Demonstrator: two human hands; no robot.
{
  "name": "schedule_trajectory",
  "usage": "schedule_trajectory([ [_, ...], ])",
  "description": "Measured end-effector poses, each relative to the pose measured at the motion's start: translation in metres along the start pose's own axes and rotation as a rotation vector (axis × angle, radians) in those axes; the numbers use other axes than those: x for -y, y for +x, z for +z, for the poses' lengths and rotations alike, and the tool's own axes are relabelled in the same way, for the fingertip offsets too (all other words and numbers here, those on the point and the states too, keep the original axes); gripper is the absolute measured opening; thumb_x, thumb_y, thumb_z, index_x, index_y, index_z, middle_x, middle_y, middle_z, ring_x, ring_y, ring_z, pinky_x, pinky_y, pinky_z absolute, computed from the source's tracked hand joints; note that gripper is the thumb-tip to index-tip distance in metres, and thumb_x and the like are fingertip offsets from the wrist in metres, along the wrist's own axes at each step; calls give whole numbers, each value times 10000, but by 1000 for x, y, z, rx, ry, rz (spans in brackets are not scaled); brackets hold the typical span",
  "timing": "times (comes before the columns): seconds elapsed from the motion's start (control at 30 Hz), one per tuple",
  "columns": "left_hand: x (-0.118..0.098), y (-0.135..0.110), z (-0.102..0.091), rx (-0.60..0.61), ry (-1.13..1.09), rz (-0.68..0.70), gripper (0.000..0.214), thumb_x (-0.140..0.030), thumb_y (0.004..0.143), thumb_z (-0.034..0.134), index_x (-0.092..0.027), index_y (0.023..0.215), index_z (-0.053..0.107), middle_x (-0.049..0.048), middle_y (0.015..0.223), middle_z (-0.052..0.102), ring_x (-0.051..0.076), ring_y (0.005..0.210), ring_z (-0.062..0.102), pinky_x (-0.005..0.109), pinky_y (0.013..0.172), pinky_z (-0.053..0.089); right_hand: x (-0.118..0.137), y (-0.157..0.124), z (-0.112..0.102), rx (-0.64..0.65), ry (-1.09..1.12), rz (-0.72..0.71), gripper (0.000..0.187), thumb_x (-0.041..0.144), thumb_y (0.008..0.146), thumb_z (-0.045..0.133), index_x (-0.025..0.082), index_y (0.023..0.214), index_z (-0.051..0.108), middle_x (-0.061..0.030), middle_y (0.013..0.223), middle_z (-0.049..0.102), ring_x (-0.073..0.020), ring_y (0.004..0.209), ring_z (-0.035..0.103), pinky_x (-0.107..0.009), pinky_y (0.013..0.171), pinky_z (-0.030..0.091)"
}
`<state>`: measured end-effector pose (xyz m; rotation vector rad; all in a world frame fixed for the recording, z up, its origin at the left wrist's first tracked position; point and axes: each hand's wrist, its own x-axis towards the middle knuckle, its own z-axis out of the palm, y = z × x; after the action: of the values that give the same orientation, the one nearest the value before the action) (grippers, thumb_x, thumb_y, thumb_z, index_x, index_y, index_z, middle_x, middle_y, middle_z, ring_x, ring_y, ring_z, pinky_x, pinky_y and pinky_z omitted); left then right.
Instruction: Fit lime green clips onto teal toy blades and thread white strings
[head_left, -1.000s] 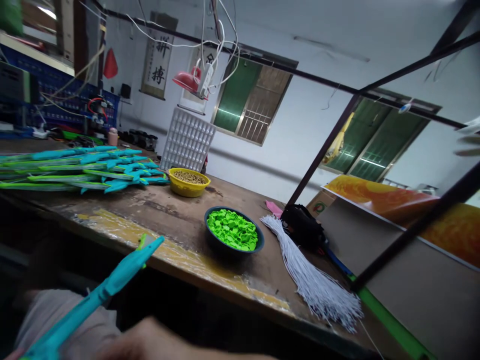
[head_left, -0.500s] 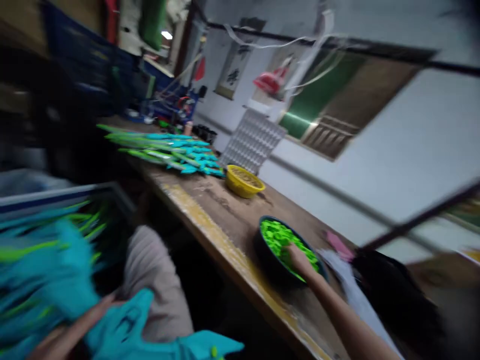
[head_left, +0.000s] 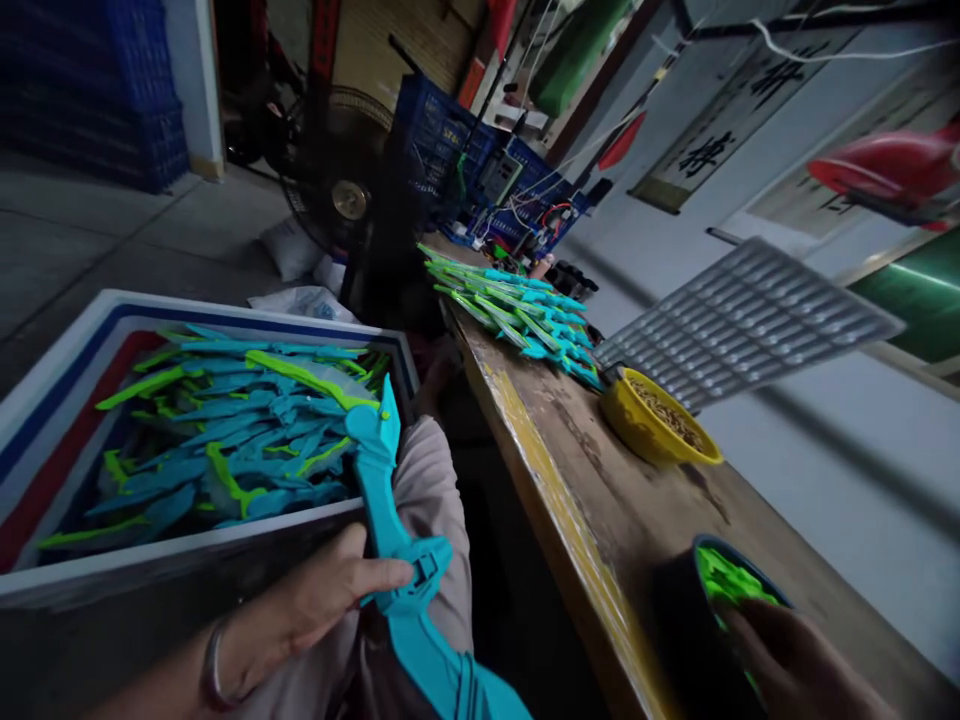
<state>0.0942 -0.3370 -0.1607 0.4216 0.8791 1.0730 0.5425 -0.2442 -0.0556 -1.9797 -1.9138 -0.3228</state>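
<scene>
My left hand (head_left: 330, 590) grips a long, curved teal plastic piece (head_left: 386, 510) near its middle, the thumb lying on a raised block with a square hole. The piece stands tilted over my lap, and its lower end runs out of the picture. My right hand (head_left: 795, 650) is over a dark bowl (head_left: 675, 610) of small bright green plastic parts (head_left: 731, 575). Its fingers reach down among the parts and are mostly hidden, so what they hold does not show.
A white crate (head_left: 56, 560) with teal and green pieces stands to my left. Along the wooden table (head_left: 555, 430) lie a yellow bowl (head_left: 652, 430) of small tan bits and a stack of teal-green pieces (head_left: 517, 305). A fan (head_left: 349, 195) stands beyond.
The view has swung left, bringing the crate fully into sight. My left hand now shows clearly with the teal piece raised upright. My right hand stays at the bowl of green parts.
</scene>
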Motion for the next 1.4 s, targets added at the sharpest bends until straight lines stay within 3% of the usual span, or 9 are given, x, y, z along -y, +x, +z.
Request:
schedule_trajectory([
  [0.1, 7, 8, 4, 38, -7, 50, 480, -432, 730, 850, -152, 1074, 665, 99, 1119, 769, 303, 1088, 684, 396, 923, 540, 122, -35, 12, 156, 373, -338, 217, 468, 906, 636, 256, 900, 682, -24, 749, 743, -199, 589, 716, -248, 519, 568],
  [0.17, 12, 12, 5, 52, -28, 56, 478, -484, 777, 811, -157, 1090, 657, 104, 1145, 749, 287, 1082, 673, 378, 906, 532, 193, -56, 27, 122, 555, -553, 122, 326, 969, 615, 233, 891, 632, 8, 737, 738, -146, 557, 698, -189, 508, 540],
  [0.27, 10, 10, 4, 51, -43, 26, 424, -432, 795, 795, -175, 1094, 640, 59, 1024, 733, 226, 931, 662, 310, 759, 505, 250, -72, 47, 48, 676, -838, 153, 116, 1012, 509, 196, 900, 576, -42, 857, 753, -144, 658, 712, -220, 604, 564],
  [0.37, 2, 5, 2, 61, -67, 44, 436, -341, 730, 825, -171, 1083, 631, 41, 991, 707, 197, 914, 616, 296, 771, 478, 253, -69, 57, -1, 579, -1190, 232, 62, 1036, 399, 101, 1082, 623, -148, 1030, 758, -227, 884, 738, -351, 779, 614],
  [0.47, -5, 3, -1, 44, -46, 47, 416, -312, 703, 820, -159, 1044, 639, 34, 950, 695, 185, 893, 583, 316, 818, 472, 240, -60, 59, 5, 411, -1393, 353, 68, 1060, 305, -17, 1258, 584, -209, 1168, 724, -301, 1122, 685, -429, 895, 612],
  [0.6, -5, 6, -3, 58, -89, 52, 370, -335, 717, 804, -161, 998, 637, 23, 898, 678, 186, 881, 573, 330, 827, 471, 231, -60, 62, 125, 363, -1406, 390, 115, 1079, 283, 41, 1225, 637, -180, 1311, 667, -306, 1285, 586, -416, 947, 604],
  [0.83, -5, 10, -9, 128, -144, -14, 440, -378, 682, 854, -159, 986, 622, 23, 921, 665, 178, 870, 558, 320, 807, 460, 237, -64, 58, 279, 490, -1282, 376, 134, 1090, 294, 40, 1237, 627, -195, 1271, 669, -271, 1256, 583, -425, 1021, 554],
  [1.03, -7, 10, -7, 171, -81, 31, 415, -235, 694, 772, -155, 1067, 610, 27, 984, 638, 187, 925, 540, 332, 845, 436, 250, -49, 54, 327, 506, -1281, 337, 153, 1100, 359, 91, 1334, 593, -139, 1262, 684, -237, 1138, 607, -394, 925, 537],
  [1.4, -1, 9, -1, 137, 25, 6, 329, -250, 705, 732, -158, 1003, 627, 43, 964, 657, 236, 1000, 553, 385, 918, 431, 240, -39, 44, 349, 387, -1423, 445, 160, 1105, 235, 83, 1266, 642, -138, 1288, 680, -261, 1185, 605, -417, 958, 559],
])
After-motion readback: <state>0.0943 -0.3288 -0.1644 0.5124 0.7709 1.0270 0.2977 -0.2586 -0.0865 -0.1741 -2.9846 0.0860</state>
